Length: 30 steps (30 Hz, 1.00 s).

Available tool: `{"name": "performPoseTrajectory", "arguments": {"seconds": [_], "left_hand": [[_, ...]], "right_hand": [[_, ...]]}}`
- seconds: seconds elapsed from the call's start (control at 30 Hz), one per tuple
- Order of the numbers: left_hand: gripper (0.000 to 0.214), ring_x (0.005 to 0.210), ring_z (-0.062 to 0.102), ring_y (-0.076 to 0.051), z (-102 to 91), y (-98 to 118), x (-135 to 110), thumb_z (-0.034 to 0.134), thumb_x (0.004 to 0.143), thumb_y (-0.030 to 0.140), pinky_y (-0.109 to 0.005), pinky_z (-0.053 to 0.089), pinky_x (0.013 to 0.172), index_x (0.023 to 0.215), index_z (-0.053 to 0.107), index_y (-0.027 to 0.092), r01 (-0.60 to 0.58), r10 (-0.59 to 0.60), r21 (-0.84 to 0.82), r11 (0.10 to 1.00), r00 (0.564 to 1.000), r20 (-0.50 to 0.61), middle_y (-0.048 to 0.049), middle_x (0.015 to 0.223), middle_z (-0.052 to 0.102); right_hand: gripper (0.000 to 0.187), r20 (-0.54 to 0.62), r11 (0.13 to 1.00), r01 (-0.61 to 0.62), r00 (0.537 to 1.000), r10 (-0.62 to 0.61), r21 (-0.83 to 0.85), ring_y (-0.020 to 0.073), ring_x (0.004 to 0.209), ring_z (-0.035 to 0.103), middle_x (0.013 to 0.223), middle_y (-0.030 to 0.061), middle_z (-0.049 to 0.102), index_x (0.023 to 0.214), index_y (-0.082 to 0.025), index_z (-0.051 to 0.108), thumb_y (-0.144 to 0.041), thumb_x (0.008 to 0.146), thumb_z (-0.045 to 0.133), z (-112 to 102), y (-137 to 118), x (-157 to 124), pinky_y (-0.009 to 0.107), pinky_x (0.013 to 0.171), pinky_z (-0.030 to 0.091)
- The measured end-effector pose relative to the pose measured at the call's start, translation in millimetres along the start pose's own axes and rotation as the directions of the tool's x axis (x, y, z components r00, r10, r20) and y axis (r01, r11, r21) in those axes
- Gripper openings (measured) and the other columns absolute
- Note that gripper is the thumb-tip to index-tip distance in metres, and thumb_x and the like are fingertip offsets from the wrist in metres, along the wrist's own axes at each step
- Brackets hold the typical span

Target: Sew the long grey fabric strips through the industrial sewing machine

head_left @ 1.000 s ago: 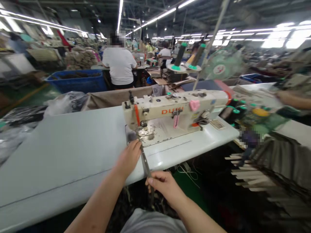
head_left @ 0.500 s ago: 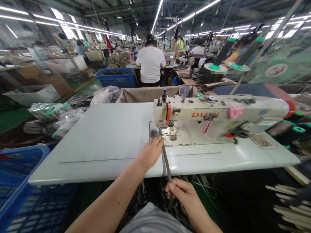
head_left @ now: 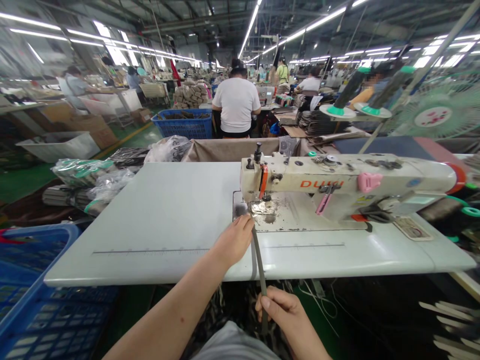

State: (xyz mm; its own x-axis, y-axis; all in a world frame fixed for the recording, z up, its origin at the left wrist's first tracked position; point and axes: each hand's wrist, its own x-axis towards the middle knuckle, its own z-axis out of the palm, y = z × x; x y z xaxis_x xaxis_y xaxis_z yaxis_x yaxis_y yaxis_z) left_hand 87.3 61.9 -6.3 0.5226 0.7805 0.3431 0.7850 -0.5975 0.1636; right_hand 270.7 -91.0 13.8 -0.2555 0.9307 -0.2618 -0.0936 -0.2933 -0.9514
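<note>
A narrow dark grey fabric strip (head_left: 259,257) runs from the needle area of a white sewing machine (head_left: 345,180) down over the table's front edge. Close in front of the presser foot, my left hand (head_left: 238,237) has its fingers closed on the strip's far part. Below the table edge, my right hand (head_left: 279,307) pinches the strip between thumb and fingers, its lower end hanging past the hand. Between both hands the strip is nearly straight, with a slight bend. The strip's far end at the needle is hidden by my left fingers.
The white table (head_left: 168,210) has a printed ruler line. A blue plastic crate (head_left: 41,280) stands at the left, plastic-wrapped bundles (head_left: 90,182) behind it. Thread cones (head_left: 350,90) and a green fan (head_left: 433,116) are at the right. A person in white (head_left: 236,102) sits ahead.
The camera view has shifted slightly, so the scene sits a little lower and to the right. Both hands keep their hold on the strip, which bows slightly more now.
</note>
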Motion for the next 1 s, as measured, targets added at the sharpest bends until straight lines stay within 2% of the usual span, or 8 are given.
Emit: {"name": "performPoseTrajectory", "arguments": {"seconds": [0.17, 0.3, 0.37, 0.47, 0.53, 0.67, 0.8, 1.0], "left_hand": [[0.024, 0.132, 0.059, -0.027, -4.7, 1.5, -1.9, 0.048, 0.102, 0.015, -0.044, 0.048, 0.118, 0.124, 0.058, 0.018, -0.048, 0.048, 0.022, 0.999, 0.999, 0.022, -0.0116, 0.13, 0.064], [0.019, 0.123, 0.064, -0.026, -10.4, 2.8, -2.1, 0.051, 0.101, 0.014, -0.042, 0.052, 0.114, 0.116, 0.061, 0.018, -0.049, 0.049, 0.006, 0.999, 0.999, -0.012, -0.011, 0.126, 0.065], [0.022, 0.122, 0.065, -0.026, -9.4, 2.1, -3.5, 0.05, 0.1, 0.012, -0.042, 0.053, 0.113, 0.118, 0.062, 0.018, -0.061, 0.061, -0.007, 0.998, 0.997, -0.046, -0.011, 0.126, 0.067], [0.028, 0.123, 0.065, -0.026, -2.0, -1.7, -8.8, 0.046, 0.102, 0.014, -0.043, 0.055, 0.111, 0.125, 0.062, 0.016, -0.081, 0.079, -0.013, 0.997, 0.991, -0.109, -0.014, 0.13, 0.066], [0.032, 0.125, 0.064, -0.028, 4.7, -6.6, -12.9, 0.043, 0.103, 0.015, -0.044, 0.055, 0.11, 0.128, 0.062, 0.013, -0.105, 0.107, 0.024, 0.994, 0.986, -0.129, -0.0161, 0.132, 0.066], [0.034, 0.129, 0.062, -0.032, 13.4, -18.4, -17.8, 0.041, 0.1, 0.012, -0.047, 0.053, 0.112, 0.121, 0.069, 0.013, -0.245, 0.261, 0.155, 0.957, 0.96, -0.098, -0.0169, 0.13, 0.068], [0.034, 0.128, 0.062, -0.031, 14.5, -24.6, -18.2, 0.042, 0.098, 0.012, -0.046, 0.053, 0.111, 0.113, 0.072, 0.015, -0.304, 0.33, 0.208, 0.93, 0.938, -0.107, -0.0158, 0.13, 0.069], [0.034, 0.125, 0.063, -0.031, 18.8, -29.7, -18.2, 0.04, 0.1, 0.012, -0.045, 0.053, 0.11, 0.113, 0.072, 0.013, -0.323, 0.37, 0.295, 0.899, 0.922, -0.119, -0.0162, 0.126, 0.07]], "right_hand": [[0.039, 0.037, 0.999, 0.049, 0.998, -0.048, -0.022, 0.0193, 0.071, 0.056, 0.072, 0.002, 0.064, 0.072, -0.02, 0.078, -0.055, 0.091, 0.074, -4.2, 3.5, -0.1, 0.032, 0.07, 0.04], [0.041, 0.081, 0.981, 0.16, 0.985, -0.152, -0.106, 0.0196, 0.075, 0.057, 0.077, 0.0022, 0.063, 0.068, -0.021, 0.076, -0.056, 0.088, 0.076, -10.0, 10.5, 9.0, 0.031, 0.07, 0.042], [0.04, 0.052, 0.976, 0.182, 0.983, -0.176, -0.122, 0.0188, 0.073, 0.057, 0.077, 0.0023, 0.064, 0.07, -0.021, 0.076, -0.058, 0.085, 0.079, -9.2, 10.5, 12.0, 0.031, 0.068, 0.043], [0.041, -0.023, 0.992, 0.103, 0.994, -0.105, -0.069, 0.0151, 0.065, 0.053, 0.075, 0.0017, 0.068, 0.078, -0.019, 0.08, -0.06, 0.081, 0.082, -1.8, 4.8, 11.6, 0.029, 0.062, 0.041], [0.044, -0.032, 0.999, 0.039, 0.999, -0.038, 0.033, 0.0126, 0.06, 0.052, 0.071, 0.0015, 0.071, 0.081, -0.018, 0.08, -0.062, 0.078, 0.084, 4.8, 1.0, 10.7, 0.027, 0.06, 0.04], [0.052, -0.038, 0.975, -0.04, 0.998, 0.049, 0.218, 0.0134, 0.062, 0.062, 0.068, 0.0007, 0.072, 0.082, -0.016, 0.08, -0.065, 0.069, 0.089, 12.1, 1.8, 11.6, 0.026, 0.063, 0.045], [0.054, -0.022, 0.959, -0.069, 0.997, 0.078, 0.276, 0.0137, 0.062, 0.064, 0.067, 0.0009, 0.072, 0.077, -0.014, 0.08, -0.066, 0.066, 0.09, 12.8, 6.7, 10.0, 0.028, 0.066, 0.05], [0.055, 0.015, 0.959, -0.048, 0.999, 0.046, 0.281, 0.0115, 0.061, 0.061, 0.066, 0.0004, 0.071, 0.075, -0.014, 0.082, -0.068, 0.066, 0.089, 11.6, 5.5, 5.4, 0.025, 0.063, 0.045]]}}
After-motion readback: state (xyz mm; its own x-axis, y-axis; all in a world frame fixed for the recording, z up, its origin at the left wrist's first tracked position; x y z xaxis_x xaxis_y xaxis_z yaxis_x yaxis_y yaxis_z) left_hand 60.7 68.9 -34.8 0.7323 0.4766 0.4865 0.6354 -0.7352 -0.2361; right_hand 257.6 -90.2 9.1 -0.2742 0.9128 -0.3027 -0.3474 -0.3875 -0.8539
